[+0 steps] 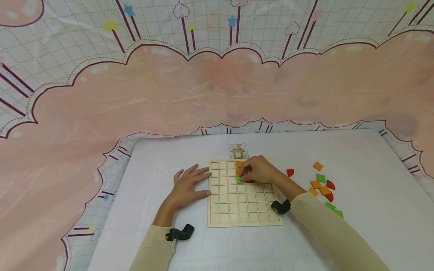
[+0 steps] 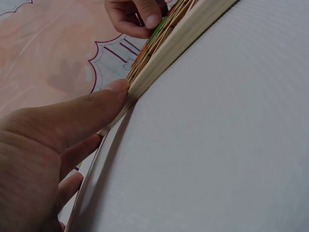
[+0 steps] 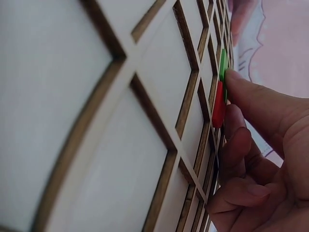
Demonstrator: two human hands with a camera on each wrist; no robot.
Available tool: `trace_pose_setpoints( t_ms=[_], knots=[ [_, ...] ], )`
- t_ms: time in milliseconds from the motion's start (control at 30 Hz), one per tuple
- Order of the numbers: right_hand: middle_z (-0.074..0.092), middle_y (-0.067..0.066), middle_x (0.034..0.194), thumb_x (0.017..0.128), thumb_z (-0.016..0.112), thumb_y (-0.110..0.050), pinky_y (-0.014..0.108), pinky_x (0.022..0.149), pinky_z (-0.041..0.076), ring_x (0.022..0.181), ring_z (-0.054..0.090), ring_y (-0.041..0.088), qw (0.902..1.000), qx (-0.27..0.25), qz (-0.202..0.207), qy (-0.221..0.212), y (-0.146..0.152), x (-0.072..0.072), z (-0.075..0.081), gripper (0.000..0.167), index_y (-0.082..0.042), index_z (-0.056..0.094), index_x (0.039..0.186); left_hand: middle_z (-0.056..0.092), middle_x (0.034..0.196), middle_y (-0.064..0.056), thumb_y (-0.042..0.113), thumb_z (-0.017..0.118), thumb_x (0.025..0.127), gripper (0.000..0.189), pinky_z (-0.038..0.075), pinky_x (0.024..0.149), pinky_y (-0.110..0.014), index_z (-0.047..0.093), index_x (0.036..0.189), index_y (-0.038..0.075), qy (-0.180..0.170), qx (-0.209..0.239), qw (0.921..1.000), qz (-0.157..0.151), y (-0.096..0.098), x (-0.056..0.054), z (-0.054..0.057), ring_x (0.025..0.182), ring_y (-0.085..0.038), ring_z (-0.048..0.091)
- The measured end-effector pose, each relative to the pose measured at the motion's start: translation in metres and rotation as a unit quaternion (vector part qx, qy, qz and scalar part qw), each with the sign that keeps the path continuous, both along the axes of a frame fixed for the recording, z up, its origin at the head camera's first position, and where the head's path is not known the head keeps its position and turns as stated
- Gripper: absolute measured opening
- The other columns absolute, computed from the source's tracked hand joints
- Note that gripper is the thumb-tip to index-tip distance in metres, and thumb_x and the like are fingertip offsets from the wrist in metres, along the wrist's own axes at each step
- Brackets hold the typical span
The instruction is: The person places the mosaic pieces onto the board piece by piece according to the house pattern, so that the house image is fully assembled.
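Observation:
A wooden grid board (image 1: 242,218) lies on the white table. Along its left edge rests my left hand (image 1: 186,190), fingers spread and thumb touching the rim; the left wrist view shows that thumb (image 2: 104,99) against the board's side. Over the board's upper part, my right hand (image 1: 260,170) has its fingers bent, with thumb and fingertips at a green tile (image 1: 239,180). In the right wrist view the thumb meets this green tile (image 3: 222,65), beside a red piece (image 3: 218,106). An orange round piece (image 1: 239,164) and an orange tile (image 1: 237,172) sit in cells above, partly covered by the hand.
A small pattern card (image 1: 239,151) lies behind the board. To the right are scattered loose pieces, among them an orange square (image 1: 318,166), a green square (image 1: 320,178) and a red quarter-round (image 1: 330,184). Another red piece (image 1: 290,172) lies nearer the board.

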State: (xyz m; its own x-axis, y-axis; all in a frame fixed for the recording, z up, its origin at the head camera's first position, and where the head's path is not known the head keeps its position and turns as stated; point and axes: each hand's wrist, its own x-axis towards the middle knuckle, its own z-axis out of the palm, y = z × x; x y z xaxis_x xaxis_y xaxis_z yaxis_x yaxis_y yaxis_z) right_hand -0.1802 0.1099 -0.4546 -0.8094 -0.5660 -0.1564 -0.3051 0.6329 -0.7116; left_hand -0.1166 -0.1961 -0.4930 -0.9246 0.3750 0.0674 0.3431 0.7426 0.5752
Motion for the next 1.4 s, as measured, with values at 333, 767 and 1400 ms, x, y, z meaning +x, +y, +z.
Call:
trace_pose_setpoints(
  t_ms=[333,767,1400],
  knots=[
    [0.067,-0.007,0.076,0.085,0.084,-0.023,0.028,0.073,0.048,0.077,0.056,0.012,0.9996,0.025,-0.007,0.01,0.006,0.001,-0.002,0.008,-0.02,0.076,0.086,0.05,0.157,0.005,0.044,0.081,0.082,0.066,0.003,0.118,-0.068,0.062,0.142,0.023,-0.002,-0.005,1.0,0.0,0.001,0.0,0.001,0.156,-0.029,0.025],
    [0.067,-0.006,0.079,0.087,0.081,-0.024,0.031,0.073,0.047,0.08,0.057,0.015,0.9991,0.033,-0.027,-0.011,0.033,0.001,0.01,0.005,-0.024,0.076,0.084,0.05,0.157,0.004,0.044,0.081,0.082,0.066,0.002,0.118,-0.068,0.062,0.142,0.023,-0.006,-0.005,1.0,0.001,0.002,0.0,0.001,0.156,-0.03,0.025],
    [0.067,-0.009,0.083,0.084,0.084,-0.03,0.026,0.073,0.048,0.082,0.057,0.015,0.9958,0.09,0.0,-0.017,0.127,0.011,0.008,0.008,-0.028,0.077,0.089,0.049,0.158,0.006,0.045,0.08,0.083,0.067,0.003,0.118,-0.068,0.061,0.143,0.024,-0.005,-0.01,0.9999,-0.003,-0.001,-0.001,0.0,0.156,-0.029,0.025]
  ],
)
